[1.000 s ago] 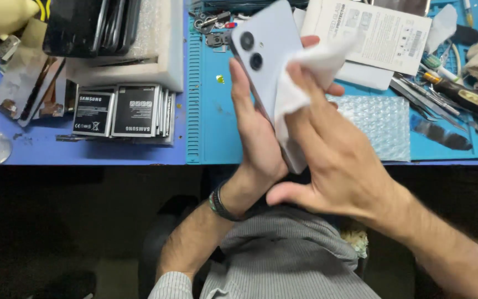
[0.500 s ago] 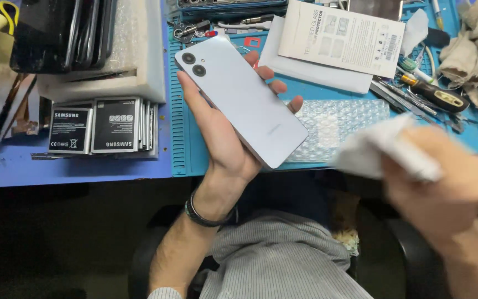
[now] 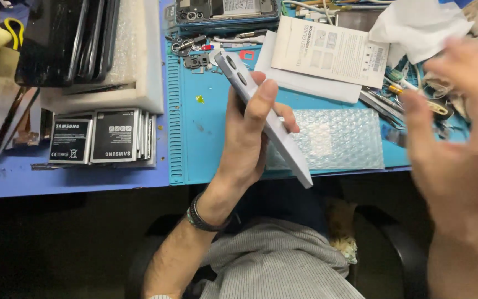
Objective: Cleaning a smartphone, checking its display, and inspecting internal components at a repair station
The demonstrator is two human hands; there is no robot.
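Held edge-on: your left hand [image 3: 247,138] wraps the pale smartphone [image 3: 266,124] above the blue mat [image 3: 206,144], camera end at 11 o'clock. Your right hand [image 3: 460,138], at 3 o'clock, open, blurred, holding nothing. Risk: one-handed grip slips; phone drops off the mat's edge.

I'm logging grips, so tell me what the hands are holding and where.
The left hand grips the pale phone around its middle, tilted edge-on. The right hand, blurred, holds nothing.
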